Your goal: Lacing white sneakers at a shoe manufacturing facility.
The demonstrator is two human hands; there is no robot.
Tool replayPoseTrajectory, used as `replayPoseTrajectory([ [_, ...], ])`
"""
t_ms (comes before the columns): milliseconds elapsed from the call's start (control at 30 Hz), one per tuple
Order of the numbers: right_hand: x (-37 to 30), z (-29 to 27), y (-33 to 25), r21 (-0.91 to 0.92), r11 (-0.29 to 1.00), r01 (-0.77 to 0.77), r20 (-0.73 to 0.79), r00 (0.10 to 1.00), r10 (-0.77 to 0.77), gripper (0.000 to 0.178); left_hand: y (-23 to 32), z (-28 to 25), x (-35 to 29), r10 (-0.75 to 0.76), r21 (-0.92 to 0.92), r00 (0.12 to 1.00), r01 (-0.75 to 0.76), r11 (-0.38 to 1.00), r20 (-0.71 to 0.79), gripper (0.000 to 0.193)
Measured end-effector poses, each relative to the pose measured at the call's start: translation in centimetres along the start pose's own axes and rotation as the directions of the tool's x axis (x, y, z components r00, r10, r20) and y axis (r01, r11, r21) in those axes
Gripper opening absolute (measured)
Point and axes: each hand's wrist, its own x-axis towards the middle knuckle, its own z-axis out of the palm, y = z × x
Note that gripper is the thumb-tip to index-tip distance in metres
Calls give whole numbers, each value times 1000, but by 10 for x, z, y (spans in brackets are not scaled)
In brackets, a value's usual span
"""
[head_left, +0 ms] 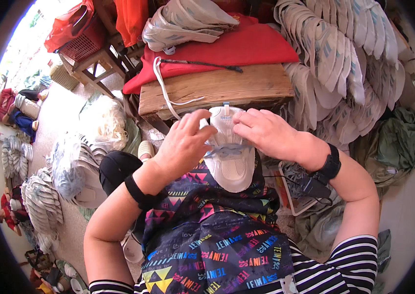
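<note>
A white shoe upper [230,172] is held over my lap, toe toward me and tongue toward the wooden bench. Across its throat runs a grey-blue lace [228,151]. At the upper's left edge my left hand [182,143] is closed, its thumb and fingers bent in at the eyelet side. My right hand [267,133] grips the opposite edge beside the tongue, fingertips curled onto it. The fingertips partly hide both eyelet rows, so I cannot see whether they also pinch the lace. Beyond the hands, a loose white lace [161,81] hangs over the bench's front edge.
Ahead stands the wooden bench [217,84], bearing red cloth [261,45], stacked uppers [185,24] and a thin dark cord-like strip [202,64]. Many uppers [325,44] hang in rows at right. A white-rimmed tray [290,192] is near my right forearm; bundled uppers [43,201] lie left.
</note>
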Motion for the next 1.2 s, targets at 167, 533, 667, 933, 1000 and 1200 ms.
replayPoseTrajectory([
  [167,-1,2,18,125,991,45,172,983,-67,24,-19,4,6,128,18,966,-135,991,225,29],
  [533,-12,33,-5,613,658,-437,159,884,439,17,-18,35,2,-110,-216,991,123,969,74,13],
  [667,-8,48,-17,787,412,-459,127,774,620,14,-9,56,-5,-303,-407,947,238,882,-103,14],
  [933,17,-37,-43,991,81,-109,73,928,366,15,44,-25,36,-241,-542,884,-16,841,-400,18],
  [1000,21,-36,-38,982,-13,-186,179,918,355,16,40,-25,41,-309,-599,881,37,800,-358,18],
  [1200,40,-74,-37,970,-6,-243,233,920,315,18,7,7,39,-398,-861,860,439,258,319,41],
])
